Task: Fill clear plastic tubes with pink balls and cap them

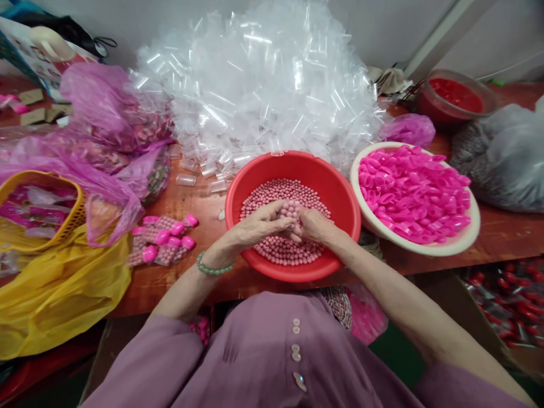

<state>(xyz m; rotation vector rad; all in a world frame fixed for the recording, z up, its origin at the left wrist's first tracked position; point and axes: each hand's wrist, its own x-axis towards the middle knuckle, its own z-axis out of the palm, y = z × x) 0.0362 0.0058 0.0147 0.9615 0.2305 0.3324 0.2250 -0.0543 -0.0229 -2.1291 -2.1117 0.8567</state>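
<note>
Both hands are meeting over the red bowl (293, 275), right in the middle of the bench (208, 218). The left hand (267, 220), coming in from the near left, curls its thumb and fingers around what looks like a clear tube of beads (290, 208), though the fingers hide much of it. In comes the right hand (315, 225) from the other side, fingers bent and drawn in close against that same tube; how firmly it grips, I cannot tell. Below them, loose pink beads (284, 187) spread across the floor of the bowl, and the tube sits up above them, between the two palms.

A green bracelet (215, 271) rings the left wrist. Just beyond the bowl rises a great heap of clear tubes (263, 85), a few spilling towards its rim. Over on the right, close beside the red bowl, a cream bowl (475, 229) carries a mound of bright pink caps (414, 192). And on the left, a small cluster of bead-filled tubes (164, 241) with pink caps on lies on the bench, near a yellow bag (63, 297) and a yellow basket (79, 212).
</note>
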